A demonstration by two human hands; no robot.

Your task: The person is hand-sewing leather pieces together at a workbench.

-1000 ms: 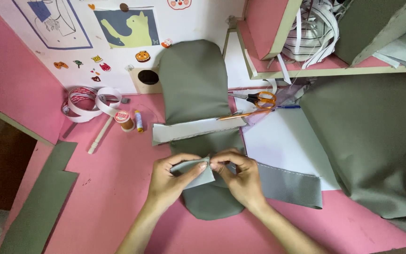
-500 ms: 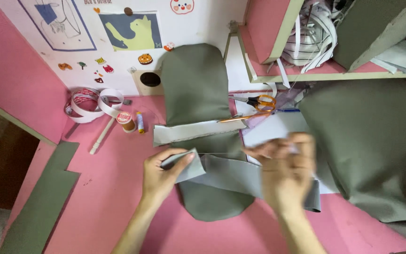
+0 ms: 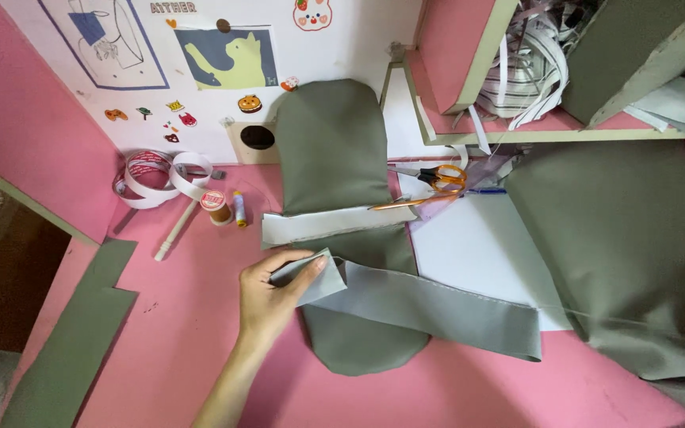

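At the near edge of the pink table [image 3: 200, 349], the left hand [image 3: 273, 295] pinches the folded left end of a grey-green fabric strip [image 3: 430, 307], thumb on top and fingers curled loosely beneath. The strip's long axis runs rightward and slightly toward the person, away from that hand, lying across a long rounded fabric panel [image 3: 333, 150]. The right hand is out of view, so the left is the nearer one. Farther back lie orange-handled scissors [image 3: 436, 181], a thread spool [image 3: 217, 204] and tape rolls [image 3: 160, 178].
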